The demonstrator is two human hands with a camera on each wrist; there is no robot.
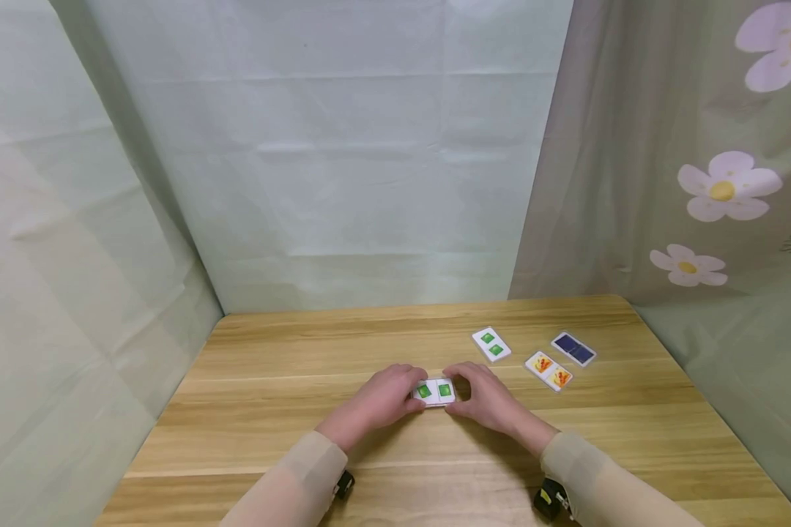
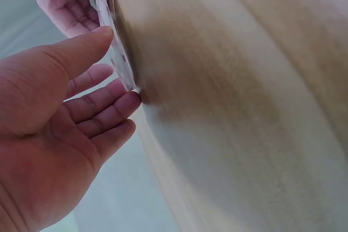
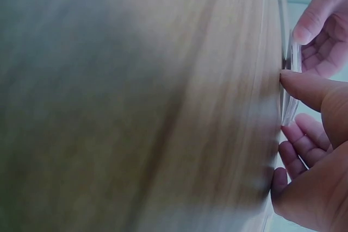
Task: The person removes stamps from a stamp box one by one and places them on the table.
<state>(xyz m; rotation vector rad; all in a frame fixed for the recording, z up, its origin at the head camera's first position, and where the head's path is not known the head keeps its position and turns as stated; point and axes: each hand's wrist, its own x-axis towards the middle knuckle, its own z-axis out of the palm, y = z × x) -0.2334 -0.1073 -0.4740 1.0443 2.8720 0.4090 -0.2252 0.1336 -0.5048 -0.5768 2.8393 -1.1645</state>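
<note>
Between both hands is a white card [image 1: 434,392] with two green pictures, lying crosswise low over the table. My left hand [image 1: 390,394] pinches its left end, thumb on the near edge and fingers at the far edge. At the right end, my right hand [image 1: 484,395] grips it the same way. Seen edge-on in the left wrist view, the card [image 2: 120,61] looks thin and clear-edged, close to the wood. From the right wrist, the card's edge [image 3: 295,58] shows between thumb and fingers of both hands.
Beyond my right hand lie a second green-picture card [image 1: 491,344], a card with two orange pictures [image 1: 548,371] and a dark blue card [image 1: 573,349]. They rest on the wooden table [image 1: 290,351]. Pale cloth [image 1: 343,183] hangs behind and at both sides.
</note>
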